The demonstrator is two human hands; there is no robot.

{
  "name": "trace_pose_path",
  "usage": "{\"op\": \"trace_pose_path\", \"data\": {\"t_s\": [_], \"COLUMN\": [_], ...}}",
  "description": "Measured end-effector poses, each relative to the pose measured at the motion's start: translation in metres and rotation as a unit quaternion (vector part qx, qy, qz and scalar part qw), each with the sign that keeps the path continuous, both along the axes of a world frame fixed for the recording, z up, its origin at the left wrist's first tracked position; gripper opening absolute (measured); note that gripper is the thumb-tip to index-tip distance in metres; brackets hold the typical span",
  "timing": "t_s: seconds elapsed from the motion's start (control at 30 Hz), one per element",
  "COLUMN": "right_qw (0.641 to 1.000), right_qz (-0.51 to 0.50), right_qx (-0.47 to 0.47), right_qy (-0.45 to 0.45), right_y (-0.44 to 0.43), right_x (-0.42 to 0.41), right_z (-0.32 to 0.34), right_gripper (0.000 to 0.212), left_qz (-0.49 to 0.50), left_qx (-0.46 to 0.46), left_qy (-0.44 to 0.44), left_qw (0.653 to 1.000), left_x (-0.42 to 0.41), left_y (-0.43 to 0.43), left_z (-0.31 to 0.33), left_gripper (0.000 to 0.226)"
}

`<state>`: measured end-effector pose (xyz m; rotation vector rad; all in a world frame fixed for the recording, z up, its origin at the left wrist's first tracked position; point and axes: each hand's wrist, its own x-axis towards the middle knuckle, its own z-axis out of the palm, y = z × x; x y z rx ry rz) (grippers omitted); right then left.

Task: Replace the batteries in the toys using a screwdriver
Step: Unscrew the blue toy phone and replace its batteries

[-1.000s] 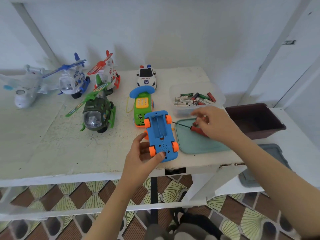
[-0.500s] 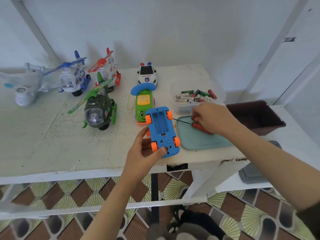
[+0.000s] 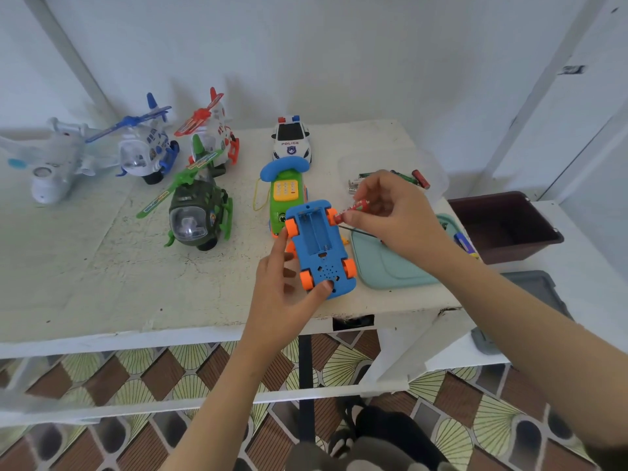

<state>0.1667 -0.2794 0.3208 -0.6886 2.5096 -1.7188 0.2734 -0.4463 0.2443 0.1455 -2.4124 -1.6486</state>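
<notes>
The upturned blue toy car (image 3: 317, 246), its battery bay empty, is gripped by the left hand (image 3: 282, 300) over the near surface (image 3: 102, 266). A red battery (image 3: 355, 209) is pinched by the right hand (image 3: 397, 215), together with the screwdriver (image 3: 356, 230); from this crowded grip it could be dropped or seated reversed.

Left hand (image 3: 282, 300) grips upturned blue wheeled toy (image 3: 317, 234) — bay open; right hand (image 3: 401, 215) pinches red battery (image 3: 355, 209).
</notes>
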Motion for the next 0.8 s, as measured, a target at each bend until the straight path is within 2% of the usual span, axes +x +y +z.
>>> {"op": "trace_pose_path", "data": {"t_s": [0.07,0.17,0.33,0.43,0.57,0.67,0.8], "right_qw": [0.999,0.999,1.000,0.998,0.994,0.992,0.987], "right_qz": [0.009,0.015,0.001,-0.004,0.004,0.012,0.015], "right_qx": [-0.038,-0.033,0.006,0.012,0.032,0.046,0.074], "right_qy": [-0.005,0.009,0.027,0.056,0.106,0.115,0.139], "right_y": [-0.005,-0.011,-0.017,-0.019,-0.020,-0.020,-0.021], "right_x": [0.004,0.006,0.006,0.007,0.008,0.007,0.006], "right_z": [0.002,-0.001,-0.006,-0.006,-0.005,-0.006,-0.008], "right_gripper": [0.018,0.015,0.037,0.040,0.034,0.023,0.019], "left_qz": [0.018,0.019,-0.015,-0.035,-0.050,-0.066,-0.073], "left_qx": [-0.030,-0.074,-0.128,-0.154,-0.115,-0.063,-0.038], "left_qy": [-0.002,0.032,0.096,0.134,0.119,0.114,0.125], "left_qw": [0.999,0.997,0.987,0.978,0.985,0.989,0.989], "left_x": [0.000,-0.002,-0.009,-0.012,-0.016,-0.016,-0.017], "left_y": [-0.001,-0.002,-0.003,-0.004,-0.005,-0.005,-0.006], "left_z": [-0.001,0.001,0.005,0.004,0.000,-0.007,-0.009], "left_gripper": [0.099,0.101,0.089,0.085,0.086,0.088,0.087]}}
